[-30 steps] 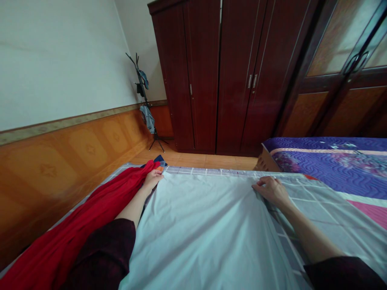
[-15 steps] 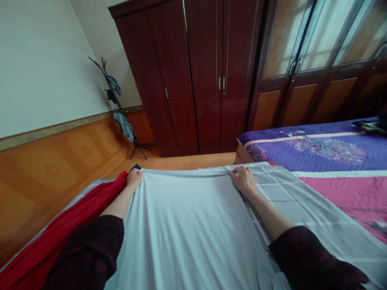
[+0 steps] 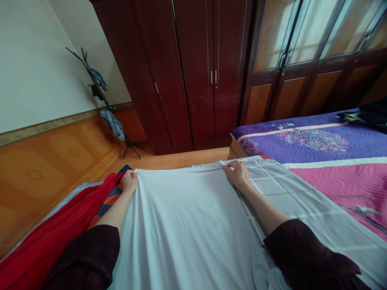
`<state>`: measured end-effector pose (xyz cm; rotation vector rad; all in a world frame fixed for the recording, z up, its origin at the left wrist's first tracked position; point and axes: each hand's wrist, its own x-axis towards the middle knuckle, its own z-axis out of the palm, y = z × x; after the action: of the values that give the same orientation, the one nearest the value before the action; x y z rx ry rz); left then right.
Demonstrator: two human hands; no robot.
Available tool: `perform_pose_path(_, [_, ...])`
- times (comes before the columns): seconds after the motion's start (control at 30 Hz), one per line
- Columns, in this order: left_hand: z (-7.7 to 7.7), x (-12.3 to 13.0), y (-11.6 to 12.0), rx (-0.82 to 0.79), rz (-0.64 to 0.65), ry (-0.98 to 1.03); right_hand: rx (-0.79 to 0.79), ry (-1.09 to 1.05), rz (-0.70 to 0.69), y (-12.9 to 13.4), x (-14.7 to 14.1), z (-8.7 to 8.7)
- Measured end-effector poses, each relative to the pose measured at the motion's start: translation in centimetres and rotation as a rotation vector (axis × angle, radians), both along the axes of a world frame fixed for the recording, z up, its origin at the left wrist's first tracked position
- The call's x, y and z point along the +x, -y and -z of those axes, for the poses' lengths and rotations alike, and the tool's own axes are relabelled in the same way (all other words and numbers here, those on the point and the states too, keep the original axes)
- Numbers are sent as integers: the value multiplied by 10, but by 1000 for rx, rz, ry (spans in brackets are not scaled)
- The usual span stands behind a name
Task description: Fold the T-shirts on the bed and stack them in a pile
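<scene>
Broad white cloth (image 3: 187,217) and, left, bunched red cloth (image 3: 65,217) are looking plain; right, a flat grey sheet (image 3: 279,195) is showing white checks.

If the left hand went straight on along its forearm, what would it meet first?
The left hand would probably meet the dark red wardrobe, across the floor beyond the white cloth; depth is unclear here.

From where I stand, the person's left hand (image 3: 129,181) pinches one far corner of a pale cloth (image 3: 187,217) and the right hand (image 3: 238,174) grips the same edge farther along, the cloth drawn taut between. A red cloth (image 3: 66,219) lies beside the left forearm, over a checked sheet (image 3: 290,197). Beyond stand a dark red wardrobe (image 3: 198,108), a coat stand (image 3: 128,141) and a purple-and-pink quilt (image 3: 320,157).
</scene>
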<state>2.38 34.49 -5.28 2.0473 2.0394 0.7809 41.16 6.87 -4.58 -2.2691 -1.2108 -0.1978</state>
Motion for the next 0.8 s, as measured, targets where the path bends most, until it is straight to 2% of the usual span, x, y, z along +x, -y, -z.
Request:
perform_pose_path(0.27, [1, -7, 15, 24, 157, -112, -26, 15, -39, 2, -5, -3])
perform_pose_path(0.43, [1, -24, 39, 32, 305, -181, -41, 56, -34, 1, -3, 2])
perform_pose_path(0.6, [-8, -56, 85, -37, 438, -239, -48, 85, -26, -1, 1, 8])
perform_pose_path(0.8, [-28, -108, 170, -126, 477, -195, -35, 71, -93, -1, 5, 9])
